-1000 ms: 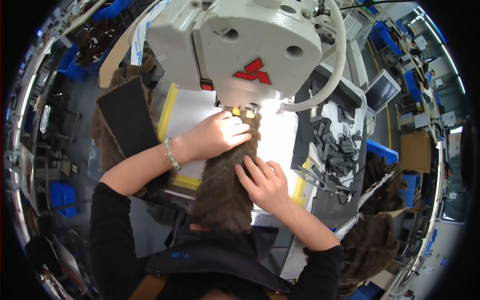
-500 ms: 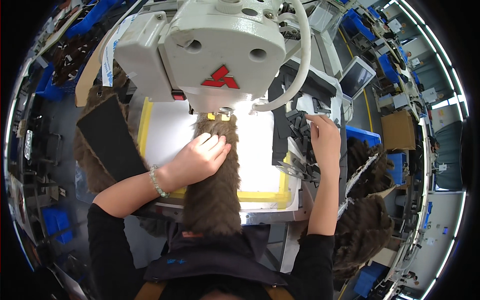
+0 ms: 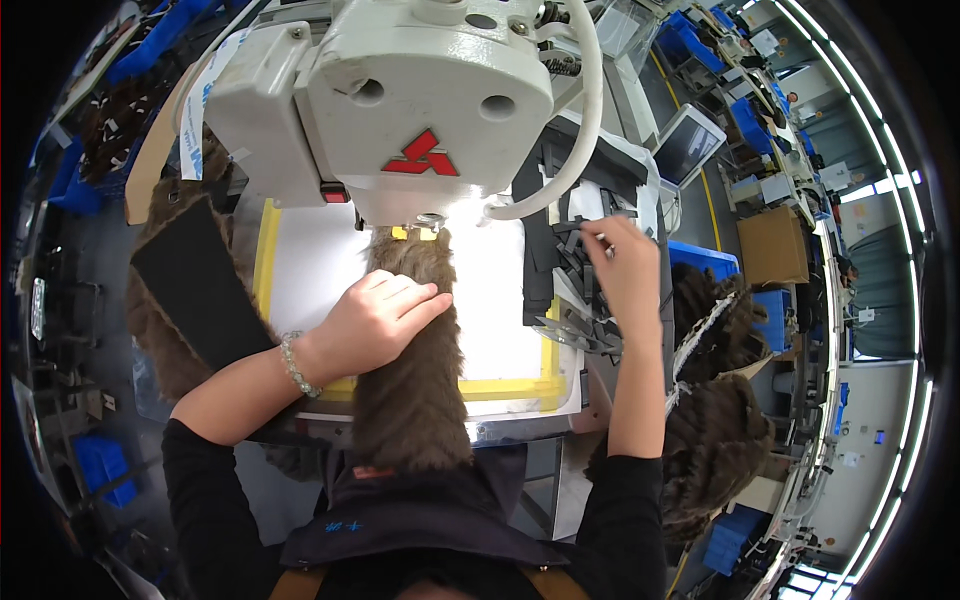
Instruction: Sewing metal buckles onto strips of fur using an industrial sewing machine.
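The left hand (image 3: 368, 322) lies loose on the fur strip (image 3: 412, 415) while the right hand (image 3: 628, 278), its hold unclear from here, seems at picking dark pieces (image 3: 574, 262), needing one cleanly separated.

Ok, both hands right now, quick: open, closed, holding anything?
Left hand: lying on the brown fur strip; whether it grips cannot be told.
Right hand: curled by the dark scraps; whether it holds one cannot be told.

A sewing workshop: large sewing machine (image 3: 430, 110) beyond the left fingers (image 3: 415, 298), blue bins (image 3: 750, 127) and workstations (image 3: 757, 187) well to their right
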`<act>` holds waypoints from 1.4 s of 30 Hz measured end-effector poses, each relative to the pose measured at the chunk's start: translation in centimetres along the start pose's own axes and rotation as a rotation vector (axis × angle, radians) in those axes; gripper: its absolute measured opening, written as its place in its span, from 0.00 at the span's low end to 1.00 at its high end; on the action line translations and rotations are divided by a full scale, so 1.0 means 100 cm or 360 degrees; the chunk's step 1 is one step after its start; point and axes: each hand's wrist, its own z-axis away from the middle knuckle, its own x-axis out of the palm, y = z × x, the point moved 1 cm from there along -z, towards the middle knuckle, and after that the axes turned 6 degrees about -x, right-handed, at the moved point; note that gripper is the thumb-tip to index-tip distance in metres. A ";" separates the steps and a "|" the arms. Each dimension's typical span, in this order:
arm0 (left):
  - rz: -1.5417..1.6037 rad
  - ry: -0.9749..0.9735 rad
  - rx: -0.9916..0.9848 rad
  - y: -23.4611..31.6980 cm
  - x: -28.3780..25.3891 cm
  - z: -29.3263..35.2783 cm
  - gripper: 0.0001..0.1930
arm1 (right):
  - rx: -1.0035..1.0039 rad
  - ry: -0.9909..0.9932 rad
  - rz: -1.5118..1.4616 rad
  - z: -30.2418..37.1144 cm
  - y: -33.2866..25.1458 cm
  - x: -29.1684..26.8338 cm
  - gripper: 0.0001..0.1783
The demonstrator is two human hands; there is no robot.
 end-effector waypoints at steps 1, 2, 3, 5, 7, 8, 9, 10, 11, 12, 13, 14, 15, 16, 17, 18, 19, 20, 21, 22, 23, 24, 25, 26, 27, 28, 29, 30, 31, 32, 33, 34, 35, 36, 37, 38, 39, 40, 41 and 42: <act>0.0357 0.0077 -0.0174 0.003 -0.004 -0.005 0.13 | 0.0257 0.0054 -0.0439 0.009 -0.017 0.006 0.05; 0.0700 0.0154 -0.0347 0.005 -0.011 -0.008 0.14 | 0.0194 0.0031 -0.0711 0.019 -0.035 0.014 0.05; 0.0720 0.0154 -0.0328 0.005 -0.007 -0.009 0.14 | 0.0143 0.0007 -0.0969 0.029 -0.050 0.023 0.06; 0.1176 0.0342 -0.0293 0.003 -0.002 -0.007 0.16 | -0.0071 -0.0091 -0.1174 0.042 -0.087 0.033 0.06; 0.1177 0.0324 -0.0173 0.001 -0.004 -0.003 0.15 | -0.0135 -0.0186 -0.1272 0.050 -0.105 0.042 0.06; 0.1173 0.0307 -0.0061 0.000 -0.004 0.000 0.13 | -0.0129 -0.0179 -0.1263 0.050 -0.105 0.040 0.06; 0.1162 0.0294 0.0041 -0.001 -0.004 0.001 0.12 | -0.0088 -0.0322 -0.1287 0.047 -0.104 0.040 0.07; 0.1138 0.0339 0.0034 -0.001 -0.003 0.001 0.09 | -0.0046 -0.0463 -0.1307 0.043 -0.102 0.040 0.07; 0.1141 0.0343 0.0038 -0.001 -0.004 0.000 0.09 | -0.0182 -0.0443 -0.1103 0.038 -0.095 0.037 0.07; 0.1145 0.0350 0.0021 -0.002 -0.004 0.001 0.09 | -0.0322 -0.0425 -0.0903 0.032 -0.083 0.032 0.07; 0.1152 0.0355 0.0001 -0.002 -0.003 0.002 0.09 | -0.0208 -0.0370 -0.0729 0.023 -0.065 0.025 0.06; 0.1133 0.0352 -0.0032 -0.003 -0.002 0.006 0.09 | -0.0128 -0.0262 -0.0358 0.012 -0.043 0.020 0.06; 0.1087 0.0356 -0.0008 -0.004 -0.001 0.009 0.09 | 0.0152 -0.0188 -0.0254 0.005 -0.017 0.017 0.08; 0.1061 0.0367 0.0051 -0.003 0.000 0.007 0.08 | 0.0259 -0.0068 -0.0105 0.002 0.020 0.008 0.08; 0.1068 0.0373 0.0069 -0.002 0.000 0.005 0.08 | 0.0362 0.0055 0.0036 0.004 0.058 0.001 0.09; 0.1044 0.0364 0.0142 0.001 0.000 0.002 0.08 | 0.0424 -0.0002 0.0150 0.012 0.088 -0.008 0.09; 0.1012 0.0351 0.0198 0.002 0.001 0.000 0.07 | 0.0479 -0.0066 0.0247 0.019 0.111 -0.010 0.09; 0.1013 0.0354 0.0196 0.002 0.002 0.000 0.07 | 0.0476 -0.0067 0.0249 0.023 0.121 -0.007 0.09; 0.0991 0.0359 0.0217 0.003 0.000 0.000 0.07 | 0.0562 -0.0148 0.0120 0.022 0.124 -0.004 0.09; 0.0971 0.0364 0.0238 0.003 0.000 0.000 0.06 | 0.0649 -0.0230 -0.0008 0.022 0.127 0.000 0.09; 0.0968 0.0367 0.0232 0.002 0.000 0.000 0.06 | 0.0643 -0.0233 -0.0009 0.022 0.129 0.001 0.09; 0.0957 0.0372 0.0233 0.001 0.000 0.002 0.06 | 0.0665 -0.0215 -0.0036 0.019 0.123 0.001 0.09; 0.0946 0.0376 0.0236 0.000 0.000 0.003 0.05 | 0.0688 -0.0197 -0.0063 0.018 0.119 0.002 0.08; 0.0939 0.0377 0.0221 -0.001 0.000 0.003 0.05 | 0.0678 -0.0206 -0.0071 0.019 0.118 0.004 0.08; 0.0950 0.0378 0.0235 -0.001 0.000 0.002 0.06 | 0.0698 -0.0161 -0.0051 0.021 0.117 0.004 0.09; 0.0961 0.0380 0.0249 -0.001 0.000 0.002 0.06 | 0.0718 -0.0116 -0.0032 0.022 0.117 0.005 0.09; 0.0955 0.0381 0.0240 -0.002 0.000 0.002 0.06 | 0.0710 -0.0121 -0.0038 0.022 0.117 0.006 0.09; 0.0944 0.0371 0.0253 -0.002 0.000 0.001 0.06 | 0.0712 -0.0063 -0.0088 0.021 0.115 0.004 0.09; 0.0933 0.0360 0.0267 -0.002 0.000 0.001 0.07 | 0.0713 -0.0006 -0.0138 0.020 0.113 0.003 0.09; 0.0933 0.0361 0.0264 -0.003 0.000 0.002 0.07 | 0.0722 -0.0005 -0.0155 0.019 0.115 0.005 0.10; 0.0912 0.0355 0.0273 -0.003 0.001 0.004 0.07 | 0.0720 -0.0008 -0.0156 0.016 0.111 0.007 0.10; 0.0892 0.0350 0.0283 -0.004 0.001 0.004 0.07 | 0.0713 -0.0033 -0.0131 0.013 0.107 0.009 0.10; 0.0890 0.0351 0.0280 -0.004 0.001 0.004 0.07 | 0.0706 -0.0057 -0.0106 0.010 0.104 0.011 0.09; 0.0903 0.0349 0.0289 -0.004 0.001 0.004 0.07 | 0.0636 -0.0055 -0.0078 0.011 0.103 0.015 0.10; 0.0916 0.0346 0.0299 -0.003 0.002 0.003 0.07 | 0.0635 -0.0057 -0.0080 0.011 0.104 0.018 0.10; 0.0915 0.0346 0.0296 -0.004 0.001 0.003 0.07 | 0.0552 -0.0040 -0.0038 0.011 0.103 0.021 0.10; 0.0900 0.0346 0.0306 -0.003 0.001 0.002 0.06 | 0.0471 -0.0023 0.0004 0.011 0.101 0.022 0.10; 0.0884 0.0347 0.0317 -0.003 0.000 0.002 0.05 | 0.0498 -0.0042 -0.0002 0.009 0.100 0.021 0.10; 0.0886 0.0347 0.0316 -0.003 0.000 0.002 0.05 | 0.0498 -0.0044 -0.0002 0.010 0.103 0.024 0.10; 0.0883 0.0347 0.0324 -0.003 0.000 0.002 0.05 | 0.0457 -0.0007 0.0124 0.009 0.104 0.026 0.09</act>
